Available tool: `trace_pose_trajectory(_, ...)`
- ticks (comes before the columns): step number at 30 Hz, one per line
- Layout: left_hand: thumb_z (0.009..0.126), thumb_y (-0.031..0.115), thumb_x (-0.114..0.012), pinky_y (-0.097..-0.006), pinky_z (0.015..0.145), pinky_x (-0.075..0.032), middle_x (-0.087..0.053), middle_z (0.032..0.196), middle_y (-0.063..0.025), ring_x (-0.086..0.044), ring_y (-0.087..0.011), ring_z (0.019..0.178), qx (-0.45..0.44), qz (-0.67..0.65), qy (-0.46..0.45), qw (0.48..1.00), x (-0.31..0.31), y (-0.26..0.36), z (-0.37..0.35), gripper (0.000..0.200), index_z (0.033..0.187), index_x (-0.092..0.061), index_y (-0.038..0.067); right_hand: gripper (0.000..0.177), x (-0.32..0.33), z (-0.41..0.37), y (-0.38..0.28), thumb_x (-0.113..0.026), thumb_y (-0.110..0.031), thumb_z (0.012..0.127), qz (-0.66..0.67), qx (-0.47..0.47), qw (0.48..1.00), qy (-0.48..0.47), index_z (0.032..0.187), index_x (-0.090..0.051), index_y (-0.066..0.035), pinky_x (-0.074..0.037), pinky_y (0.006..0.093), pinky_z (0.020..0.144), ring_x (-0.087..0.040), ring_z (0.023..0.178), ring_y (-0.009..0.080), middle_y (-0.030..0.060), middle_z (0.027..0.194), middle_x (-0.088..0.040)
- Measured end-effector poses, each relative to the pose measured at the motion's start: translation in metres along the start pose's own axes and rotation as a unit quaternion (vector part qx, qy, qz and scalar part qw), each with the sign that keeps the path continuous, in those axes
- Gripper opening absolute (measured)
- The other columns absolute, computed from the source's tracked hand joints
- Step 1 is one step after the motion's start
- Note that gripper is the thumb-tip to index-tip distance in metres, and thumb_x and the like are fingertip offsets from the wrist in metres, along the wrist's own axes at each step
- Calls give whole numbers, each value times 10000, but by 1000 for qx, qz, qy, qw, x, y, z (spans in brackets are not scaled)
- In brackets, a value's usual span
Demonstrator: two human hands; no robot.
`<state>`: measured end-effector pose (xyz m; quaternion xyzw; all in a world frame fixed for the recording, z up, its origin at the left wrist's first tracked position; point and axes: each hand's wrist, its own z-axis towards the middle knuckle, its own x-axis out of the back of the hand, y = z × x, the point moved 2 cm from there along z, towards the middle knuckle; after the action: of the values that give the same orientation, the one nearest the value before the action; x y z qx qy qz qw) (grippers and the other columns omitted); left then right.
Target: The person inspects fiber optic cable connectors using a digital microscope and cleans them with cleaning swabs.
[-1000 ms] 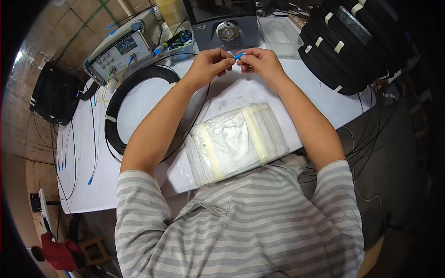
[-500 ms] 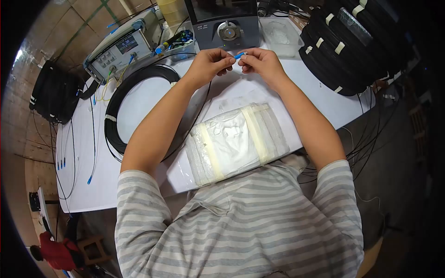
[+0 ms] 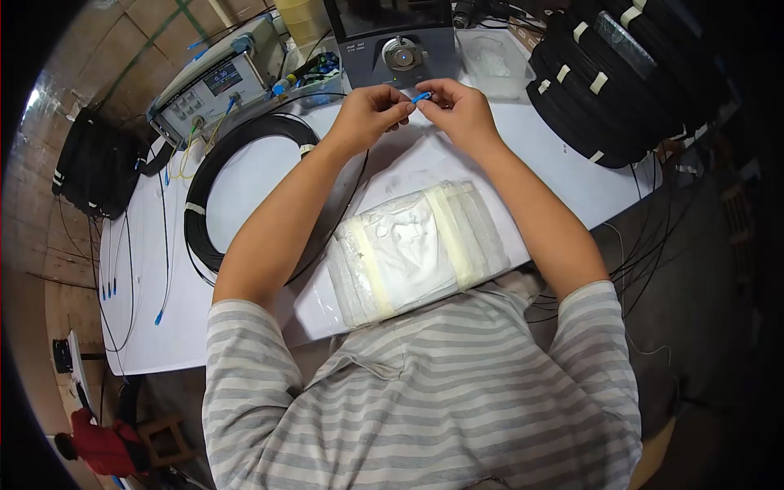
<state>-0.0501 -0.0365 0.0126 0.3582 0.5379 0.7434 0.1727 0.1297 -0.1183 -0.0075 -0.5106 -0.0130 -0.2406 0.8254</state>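
Observation:
A small blue connector (image 3: 421,97) sits between my two hands, in front of the grey device with a dark screen (image 3: 400,55). My left hand (image 3: 372,116) pinches its left end, where a black cable hangs down beside the wrist. The thumb and forefinger of my right hand (image 3: 461,113) are closed around its other end. Nearer to me lies a padded white packet with yellow tape strips (image 3: 408,245). A coil of black cable (image 3: 196,208) rests left of my left forearm.
At the back left stands a meter with a small display (image 3: 214,86). Large stacked black coils (image 3: 604,90) fill the right side, beside a clear plastic tray (image 3: 495,61). More coils (image 3: 94,163) are at the left. A person in red (image 3: 102,445) is at the lower left.
The fingers of my right hand have shifted slightly upward and regripped around the blue connector, showing more of it. My left hand has barely moved.

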Motion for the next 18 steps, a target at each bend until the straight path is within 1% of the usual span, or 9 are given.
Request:
trace_pose_trajectory(3, 969, 261, -746, -235, 672, -497, -695, 836, -15, -608, -82, 728, -7, -7, -4, 1000, 1, -2, 0, 251, 1011, -713, 16, 277, 0, -1, -3, -746, -157, 870, -16, -3, 1000, 3, 1114, -754, -25, -553, 280, 727, -688, 778, 120, 47, 846, -731)
trace_pose_trajectory(6, 967, 257, -749, -234, 670, -496, -696, 838, -15, -608, -82, 727, -6, -17, -8, 1000, 2, -1, 0, 249, 1012, -711, 15, 263, 2, 0, -4, -729, -142, 873, 2, 3, 1000, -6, 1102, -755, -14, -553, 278, 718, -694, 779, 123, 53, 857, -740)
trace_pose_trajectory(10, 960, 227, -756, -236, 672, -498, -697, 843, -13, -608, -78, 733, -2, -40, -27, 999, -3, -1, -1, 224, 1017, -707, 16, 270, 4, 4, 9, -703, -117, 880, 34, -13, 999, -14, 1128, -749, -19, -554, 276, 738, -692, 792, 117, 65, 891, -753)
trace_pose_trajectory(13, 957, 174, -743, -242, 673, -509, -705, 835, -11, -619, -75, 743, -26, -27, 2, 999, -2, 3, -1, 180, 1002, -716, 1, 283, 0, 3, 6, -693, -110, 886, 57, -12, 998, -21, 1151, -745, -26, -552, 280, 759, -690, 817, 114, 70, 903, -756)
trace_pose_trajectory(16, 944, 162, -764, -242, 709, -516, -716, 878, -24, -640, -84, 791, -49, 16, 13, 999, 0, -2, 2, 187, 1022, -699, 5, 288, 0, 1, 5, -698, -119, 890, 62, -13, 998, -18, 1161, -744, -31, -550, 285, 773, -683, 832, 113, 69, 900, -755)
trace_pose_trajectory(18, 941, 135, -758, -247, 751, -529, -726, 903, -30, -662, -89, 835, -61, 62, 41, 995, -2, 0, -1, 176, 1024, -695, -7, 283, 1, 1, 4, -706, -130, 890, 58, -26, 998, -19, 1151, -749, -32, -547, 287, 772, -678, 832, 114, 69, 895, -755)
